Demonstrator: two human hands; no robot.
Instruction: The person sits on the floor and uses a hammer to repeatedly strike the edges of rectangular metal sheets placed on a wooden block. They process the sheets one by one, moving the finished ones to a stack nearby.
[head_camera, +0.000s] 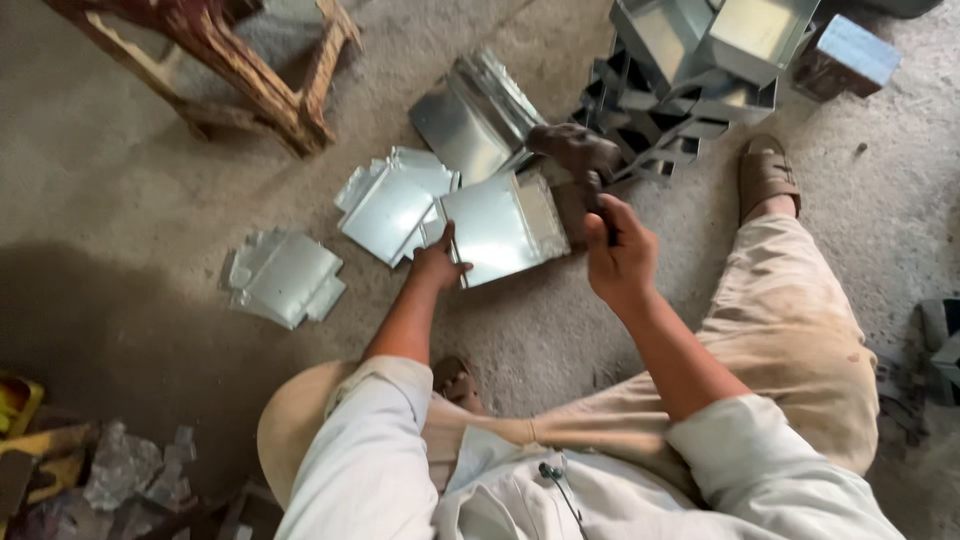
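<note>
My left hand grips the near left corner of a flat, shiny metal sheet with bent edges, which lies on the concrete floor. My right hand is closed around the handle of a dark hammer; the hammer's head is blurred just above the sheet's far right edge. I am crouched low, knees spread, with a sandalled foot to the right.
More cut metal sheets lie to the left and behind. Folded metal boxes are stacked at the top right. A wooden stool stands top left. Scraps lie at the bottom left.
</note>
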